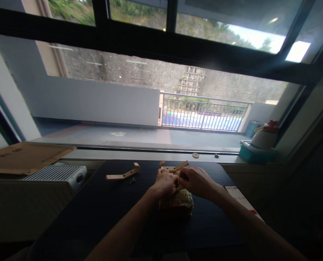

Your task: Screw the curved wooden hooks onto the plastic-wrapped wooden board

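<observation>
My left hand [165, 184] and my right hand [198, 182] meet over a brown, tape-wrapped package [177, 206] on the dark table. Both have their fingers curled and pinched close together; whatever lies between the fingertips is too small and hidden to make out. Just beyond them is a bent wooden hook [181, 166], partly covered by my fingers. A second wooden hook [123, 175], with dark holes in its middle, lies to the left. Beside that one are several small screws [132, 180].
The dark table [109, 210] reaches to the windowsill, where a tape roll [195, 155] and a small black object [216, 156] lie. A phone-like white item [243, 201] is at the right edge. Left stands a white appliance [56, 172] under a brown envelope [28, 157]; right, a teal box [256, 152].
</observation>
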### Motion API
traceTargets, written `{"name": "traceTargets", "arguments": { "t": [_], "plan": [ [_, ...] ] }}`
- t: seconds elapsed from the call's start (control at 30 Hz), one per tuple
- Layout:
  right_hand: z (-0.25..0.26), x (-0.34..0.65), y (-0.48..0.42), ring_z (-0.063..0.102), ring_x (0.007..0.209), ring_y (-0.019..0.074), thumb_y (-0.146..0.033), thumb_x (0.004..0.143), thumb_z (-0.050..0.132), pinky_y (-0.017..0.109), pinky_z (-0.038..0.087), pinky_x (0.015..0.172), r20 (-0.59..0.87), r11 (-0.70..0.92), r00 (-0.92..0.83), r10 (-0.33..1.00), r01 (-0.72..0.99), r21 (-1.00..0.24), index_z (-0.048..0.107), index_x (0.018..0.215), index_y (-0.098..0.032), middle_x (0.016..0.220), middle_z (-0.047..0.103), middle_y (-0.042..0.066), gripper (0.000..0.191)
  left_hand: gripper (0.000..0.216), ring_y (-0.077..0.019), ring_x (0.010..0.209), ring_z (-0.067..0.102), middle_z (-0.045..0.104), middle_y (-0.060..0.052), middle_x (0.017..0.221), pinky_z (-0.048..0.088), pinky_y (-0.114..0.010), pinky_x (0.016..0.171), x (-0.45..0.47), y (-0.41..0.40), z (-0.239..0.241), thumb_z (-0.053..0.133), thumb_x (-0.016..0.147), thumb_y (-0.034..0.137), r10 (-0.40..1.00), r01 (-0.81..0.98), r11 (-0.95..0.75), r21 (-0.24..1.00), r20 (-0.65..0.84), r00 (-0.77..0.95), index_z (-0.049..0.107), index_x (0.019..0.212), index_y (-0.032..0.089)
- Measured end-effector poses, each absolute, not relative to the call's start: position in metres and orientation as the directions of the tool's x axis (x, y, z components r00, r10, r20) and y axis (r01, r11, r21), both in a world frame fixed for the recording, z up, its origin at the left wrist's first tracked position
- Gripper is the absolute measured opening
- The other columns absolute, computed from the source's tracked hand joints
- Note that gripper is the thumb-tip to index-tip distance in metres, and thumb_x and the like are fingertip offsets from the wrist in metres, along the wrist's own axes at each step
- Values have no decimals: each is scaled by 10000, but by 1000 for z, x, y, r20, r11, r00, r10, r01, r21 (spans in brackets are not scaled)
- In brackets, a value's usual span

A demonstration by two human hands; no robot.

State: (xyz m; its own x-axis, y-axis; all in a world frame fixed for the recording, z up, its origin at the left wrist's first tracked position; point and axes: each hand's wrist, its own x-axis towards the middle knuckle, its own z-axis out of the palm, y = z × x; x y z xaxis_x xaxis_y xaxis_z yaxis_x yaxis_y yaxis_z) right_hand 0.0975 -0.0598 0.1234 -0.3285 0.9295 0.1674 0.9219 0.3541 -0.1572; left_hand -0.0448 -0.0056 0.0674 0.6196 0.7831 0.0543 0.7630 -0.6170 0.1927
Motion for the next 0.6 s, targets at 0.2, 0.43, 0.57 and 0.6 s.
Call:
{"name": "traceTargets", "arguments": {
  "t": [0.2, 0.43, 0.57, 0.6],
  "plan": [
    [127, 96, -57, 546, 639, 138, -299, 828, 479, 243, 255, 534, 167, 341, -319, 933, 932, -124, 608, 804, -178, 718, 629, 33, 178, 223, -320, 1086, 485, 671, -54, 911, 281, -537, 970, -45, -6, 69, 525, 749, 407, 780, 761, -621, 187, 55, 624, 654, 797, 232],
    [138, 100, -49, 543, 662, 124, -257, 818, 485, 231, 304, 569, 74, 449, -443, 894, 879, -163, 637, 813, -176, 769, 651, 28, 173, 214, -281, 1051, 511, 668, -45, 910, 289, -510, 981, -45, -7, 71, 494, 764, 367, 774, 753, -628, 194, 53, 631, 652, 805, 229],
    [146, 101, -45, 552, 691, 126, -281, 808, 519, 230, 325, 595, 22, 522, -527, 850, 833, -185, 650, 821, -183, 804, 666, 26, 165, 214, -279, 1050, 514, 656, -55, 931, 285, -512, 988, -46, -9, 74, 493, 766, 353, 775, 755, -626, 197, 52, 629, 655, 812, 222],
    [147, 101, -45, 553, 695, 127, -282, 805, 523, 230, 327, 596, 23, 528, -534, 845, 829, -185, 651, 818, -183, 803, 668, 25, 162, 213, -279, 1054, 512, 654, -56, 932, 281, -512, 993, -46, -9, 74, 491, 768, 350, 775, 754, -626, 198, 51, 630, 656, 809, 221]
  ]
}}
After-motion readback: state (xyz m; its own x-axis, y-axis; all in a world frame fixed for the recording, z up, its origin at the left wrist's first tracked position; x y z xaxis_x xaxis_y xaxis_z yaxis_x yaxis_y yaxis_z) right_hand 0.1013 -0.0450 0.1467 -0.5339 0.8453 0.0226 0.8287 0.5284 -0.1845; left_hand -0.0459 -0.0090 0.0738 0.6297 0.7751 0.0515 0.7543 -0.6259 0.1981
